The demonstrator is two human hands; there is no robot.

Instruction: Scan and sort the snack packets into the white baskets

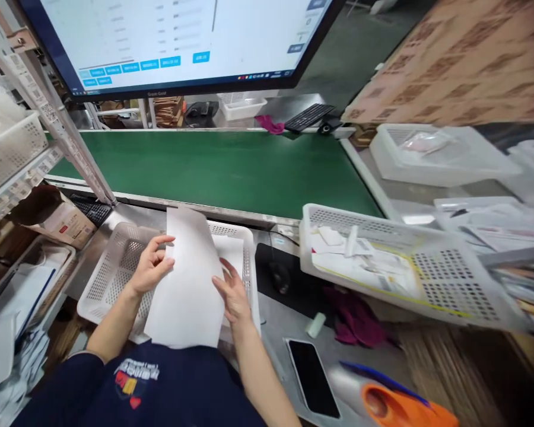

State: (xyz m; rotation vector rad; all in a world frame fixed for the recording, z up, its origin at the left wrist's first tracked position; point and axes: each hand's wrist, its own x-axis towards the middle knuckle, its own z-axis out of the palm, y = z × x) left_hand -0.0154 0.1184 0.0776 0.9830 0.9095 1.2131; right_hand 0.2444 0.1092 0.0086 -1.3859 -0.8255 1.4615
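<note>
A blank white sheet of paper (189, 284) is held upright, slightly curled, close in front of my chest. My left hand (153, 264) pinches its left edge between thumb and fingers. At the right edge, my right hand (234, 290) grips the sheet, thumb in front and some fingertips hidden behind it. Beneath both hands stands a white perforated plastic basket (111, 273). Inside the basket, behind the sheet, another white paper (232, 252) shows in part.
Behind the basket runs a green conveyor belt (222, 169) under a monitor (182, 41). To the right are a basket of small packets (449, 276), a mouse (279, 277), a phone (314, 376), a purple cloth (356, 320) and an orange-handled tape dispenser (404, 403). A cardboard box (64, 219) stands left.
</note>
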